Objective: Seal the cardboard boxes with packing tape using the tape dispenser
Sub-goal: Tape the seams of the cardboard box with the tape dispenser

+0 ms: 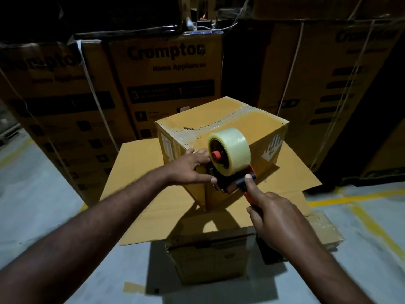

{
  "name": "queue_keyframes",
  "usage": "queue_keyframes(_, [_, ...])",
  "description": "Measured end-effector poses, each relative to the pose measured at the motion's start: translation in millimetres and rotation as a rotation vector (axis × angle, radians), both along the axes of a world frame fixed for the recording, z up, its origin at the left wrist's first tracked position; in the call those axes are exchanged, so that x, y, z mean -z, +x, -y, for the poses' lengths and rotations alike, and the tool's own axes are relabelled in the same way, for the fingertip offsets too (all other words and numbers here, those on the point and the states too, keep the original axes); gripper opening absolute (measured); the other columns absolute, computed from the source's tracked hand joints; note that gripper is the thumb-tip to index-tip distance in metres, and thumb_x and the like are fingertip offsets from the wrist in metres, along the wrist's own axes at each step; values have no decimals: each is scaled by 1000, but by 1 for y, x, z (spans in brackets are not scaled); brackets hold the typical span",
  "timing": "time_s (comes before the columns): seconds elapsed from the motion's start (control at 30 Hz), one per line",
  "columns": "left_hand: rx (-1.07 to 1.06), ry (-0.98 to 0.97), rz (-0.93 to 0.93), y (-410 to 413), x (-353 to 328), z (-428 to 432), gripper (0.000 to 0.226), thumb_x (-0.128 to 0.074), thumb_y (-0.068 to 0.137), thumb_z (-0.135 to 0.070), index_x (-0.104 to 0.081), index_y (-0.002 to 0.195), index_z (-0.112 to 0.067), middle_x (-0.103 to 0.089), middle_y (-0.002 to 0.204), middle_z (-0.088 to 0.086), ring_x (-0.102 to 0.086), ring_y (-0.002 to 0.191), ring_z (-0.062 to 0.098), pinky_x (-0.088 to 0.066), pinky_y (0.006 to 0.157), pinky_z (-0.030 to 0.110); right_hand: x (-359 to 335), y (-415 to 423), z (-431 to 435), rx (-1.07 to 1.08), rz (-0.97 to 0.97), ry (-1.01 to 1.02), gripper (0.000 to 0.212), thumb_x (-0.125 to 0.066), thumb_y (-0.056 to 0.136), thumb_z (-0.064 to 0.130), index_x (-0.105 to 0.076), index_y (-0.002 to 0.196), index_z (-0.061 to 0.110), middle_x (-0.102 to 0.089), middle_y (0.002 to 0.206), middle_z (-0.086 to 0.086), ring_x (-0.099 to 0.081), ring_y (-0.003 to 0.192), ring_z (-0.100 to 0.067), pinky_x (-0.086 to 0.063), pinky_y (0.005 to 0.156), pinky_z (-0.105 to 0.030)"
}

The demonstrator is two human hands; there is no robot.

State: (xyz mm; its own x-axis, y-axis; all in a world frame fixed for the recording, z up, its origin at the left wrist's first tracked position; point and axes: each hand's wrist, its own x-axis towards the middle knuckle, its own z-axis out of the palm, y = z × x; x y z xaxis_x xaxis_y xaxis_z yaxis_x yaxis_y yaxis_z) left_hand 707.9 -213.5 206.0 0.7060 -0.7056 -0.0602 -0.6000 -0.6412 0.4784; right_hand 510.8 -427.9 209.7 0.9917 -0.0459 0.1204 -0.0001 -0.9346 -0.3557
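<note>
Head camera looks down at my two hands. My right hand (pixel 278 218) is at 5 o'clock. Its fingers are curled tight round the handle of the red and black tape dispenser (pixel 225 182), and my pointing finger lies stretched out along the top. A fat roll of clear tape (pixel 232 148) sits on the tape dispenser, right in the middle of the view. The tape dispenser touches the near corner of the small brown cardboard box (pixel 258 121), which stands just above the middle, toward 12 o'clock. A shiny strip of old tape (pixel 228 120) runs across the top of the cardboard box. My left hand (pixel 188 165) comes in from 8 o'clock and lies on the near edge of the cardboard box. Its fingers are spread out straight and press down without gripping anything, and the thumb is just beside the tape dispenser. The cardboard box stands on a flat brown cardboard sheet (pixel 140 194). That sheet lies on another brown box (pixel 208 264) at 6 o'clock. Big brown cartons (pixel 166 84) with dark "Crompton" words stand in a row from 9 o'clock round to 3 o'clock. The grey floor (pixel 43 194) has a yellow line (pixel 370 222) at 4 o'clock.
</note>
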Motion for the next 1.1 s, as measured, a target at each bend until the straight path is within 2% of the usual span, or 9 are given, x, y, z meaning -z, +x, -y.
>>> queue_keyframes(0.07, [-23, -26, -36, -3, -4, 2, 78, -57, 85, -75, -49, 150, -34, -10, 171, 0, 8, 155, 19, 19, 119, 46, 5, 1, 1, -9, 8, -1, 82, -46, 103, 41, 22, 149, 44, -56, 113, 5, -45, 84, -7, -36, 69, -20])
queue_keyframes(0.13, [-65, -41, -104, -6, -15, 6, 58, -54, 99, -56, -53, 148, -25, -19, 169, 2, 4, 153, 17, 6, 124, 45, 12, 2, 2, -15, 25, -8, 85, -46, 103, 42, 28, 142, 47, -55, 111, 6, -45, 83, -8, -36, 68, -21])
queue_keyframes(0.3, [-107, -15, -95, -9, -28, 14, 40, -57, 103, -31, -62, 139, -14, -54, 141, -2, -42, 132, 22, -33, 110, 34, 24, 10, 4, -21, 42, -4, 87, -46, 103, 43, 32, 139, 49, -52, 106, 4, -44, 80, -11, -37, 66, -23])
queue_keyframes(0.37, [-100, -26, -89, -6, -26, 14, 36, -59, 102, -27, -63, 136, -15, -45, 108, -23, -44, 101, -2, -35, 99, 28, 28, 12, 2, -33, 77, 11, 88, -48, 102, 42, 30, 142, 48, -54, 106, 4, -44, 80, -11, -38, 66, -23])
queue_keyframes(0.47, [-97, -65, -48, 0, -21, 10, 31, -62, 101, -25, -68, 130, -16, -36, 98, -30, -40, 96, 5, -32, 92, 26, 35, 15, -2, -40, 111, 7, 88, -52, 100, 41, 22, 148, 44, -55, 103, 3, -41, 75, -11, -34, 63, -23])
queue_keyframes(0.53, [-75, -69, -11, 2, -18, 7, 29, -63, 100, -23, -70, 127, -15, -48, 104, -26, -42, 106, 13, -32, 85, 22, 40, 18, -6, -39, 129, 7, 90, -59, 98, 37, 13, 153, 41, -53, 94, 2, -39, 70, -12, -33, 59, -25])
queue_keyframes(0.67, [-98, -63, -4, 6, -14, 5, 31, -64, 100, -23, -69, 130, -16, -51, 151, -1, -43, 123, 14, -31, 108, 27, 43, 25, -13, -28, 131, 105, 87, -63, 96, 33, 1, 155, 39, -44, 83, 8, -39, 69, -11, -27, 56, -22])
queue_keyframes(0.8, [-123, -97, 27, 11, -8, 7, 30, -64, 100, -22, -70, 129, -18, -51, 152, -1, -39, 142, 18, -26, 106, 23, 34, 30, -12, 2, 100, 178, 80, -61, 98, 34, -8, 157, 42, -54, 88, 7, -47, 76, -9, -35, 61, -23])
queue_keyframes(1.1, [-232, -172, 134, 1, 16, 21, 62, -79, 86, -23, -55, 144, -21, -38, 160, -3, -25, 153, 13, -6, 127, 52, 55, 19, -17, 146, -41, 423, 70, -60, 97, 42, -19, 152, 52, -70, 117, -5, -54, 82, -8, -54, 78, -32])
